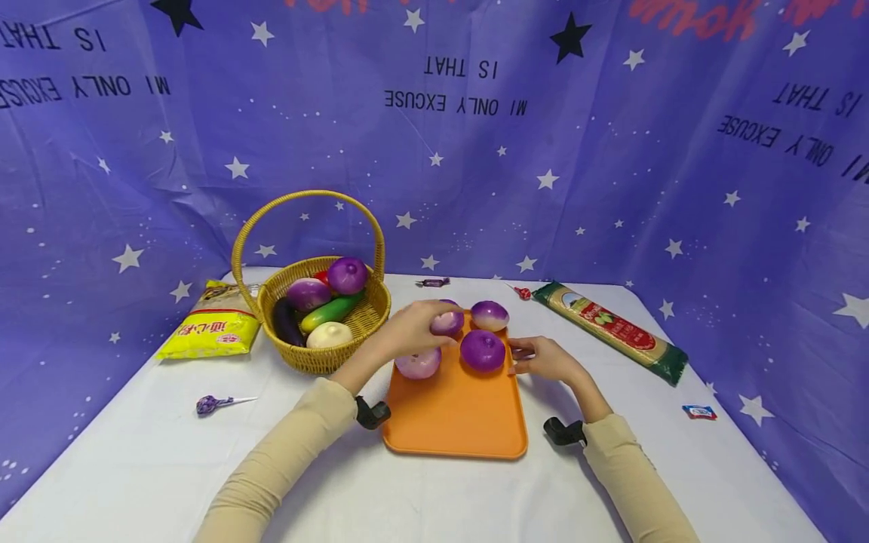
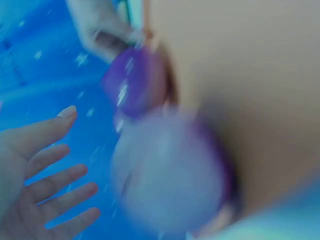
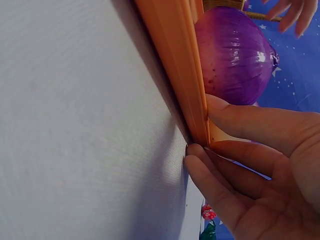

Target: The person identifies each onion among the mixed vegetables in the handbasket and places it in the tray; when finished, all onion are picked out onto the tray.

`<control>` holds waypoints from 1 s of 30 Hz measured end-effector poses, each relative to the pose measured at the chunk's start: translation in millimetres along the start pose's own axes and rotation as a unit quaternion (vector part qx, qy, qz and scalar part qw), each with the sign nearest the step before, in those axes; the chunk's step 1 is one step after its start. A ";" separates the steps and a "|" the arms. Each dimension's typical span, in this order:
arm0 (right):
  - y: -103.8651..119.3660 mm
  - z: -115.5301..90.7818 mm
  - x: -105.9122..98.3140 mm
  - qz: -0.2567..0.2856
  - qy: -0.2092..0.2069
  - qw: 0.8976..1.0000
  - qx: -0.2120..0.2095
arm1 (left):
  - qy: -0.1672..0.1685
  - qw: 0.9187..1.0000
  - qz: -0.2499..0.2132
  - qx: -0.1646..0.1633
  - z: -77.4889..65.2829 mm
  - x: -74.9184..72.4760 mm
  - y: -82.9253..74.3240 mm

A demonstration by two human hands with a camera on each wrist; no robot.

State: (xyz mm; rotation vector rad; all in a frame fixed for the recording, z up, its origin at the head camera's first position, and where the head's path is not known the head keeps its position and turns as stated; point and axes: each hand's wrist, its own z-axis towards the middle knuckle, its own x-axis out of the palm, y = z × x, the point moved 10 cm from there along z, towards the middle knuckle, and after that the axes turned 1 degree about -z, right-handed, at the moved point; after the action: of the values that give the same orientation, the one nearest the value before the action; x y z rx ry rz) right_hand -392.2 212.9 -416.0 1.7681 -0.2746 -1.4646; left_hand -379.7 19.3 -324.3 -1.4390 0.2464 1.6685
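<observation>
Several purple-and-white onions sit on the far half of an orange tray (image 1: 455,422). My left hand (image 1: 414,328) hovers over the left ones, with a pale onion (image 1: 417,366) below it and a purple onion (image 1: 448,322) by its fingertips. The left wrist view, blurred, has this hand's fingers spread and apart from the nearest onion (image 2: 167,172). On the tray's right edge, my right hand (image 1: 543,356) pinches the rim, thumb above and fingers underneath in the right wrist view. Beside that thumb lies a deep purple onion (image 3: 235,55). Another onion (image 1: 490,315) is at the far right corner.
A handled wicker basket (image 1: 319,362) holding onions, an eggplant and other vegetables stands left of the tray. Around lie a yellow bag (image 1: 213,332), a long green-ended packet (image 1: 611,332), a purple lollipop (image 1: 210,405), a red lollipop (image 1: 522,292) and small wrapped candies. A starry cloth hangs behind.
</observation>
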 end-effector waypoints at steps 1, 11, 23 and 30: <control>0.6 0.0 -0.7 -0.002 0.000 1.000 0.000 | -0.018 1.000 -0.004 0.002 -4.0 -13.7 3.5; -1.7 0.8 -0.8 0.000 -0.002 1.000 0.001 | -0.078 0.993 0.001 -0.090 -40.4 -118.3 72.5; -0.8 2.5 1.7 0.002 0.001 1.000 -0.005 | -0.012 0.977 0.055 -0.206 -75.4 -142.3 167.8; -2.6 2.4 2.9 0.000 0.002 1.000 -0.002 | 0.046 0.963 0.073 -0.255 -91.0 -127.2 201.5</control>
State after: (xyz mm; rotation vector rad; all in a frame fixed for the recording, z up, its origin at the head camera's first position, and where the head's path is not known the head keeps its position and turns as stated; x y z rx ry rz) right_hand -394.3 211.8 -419.8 1.7679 -0.2696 -1.4616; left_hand -470.1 -219.1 -318.6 -1.9200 -0.0343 1.8728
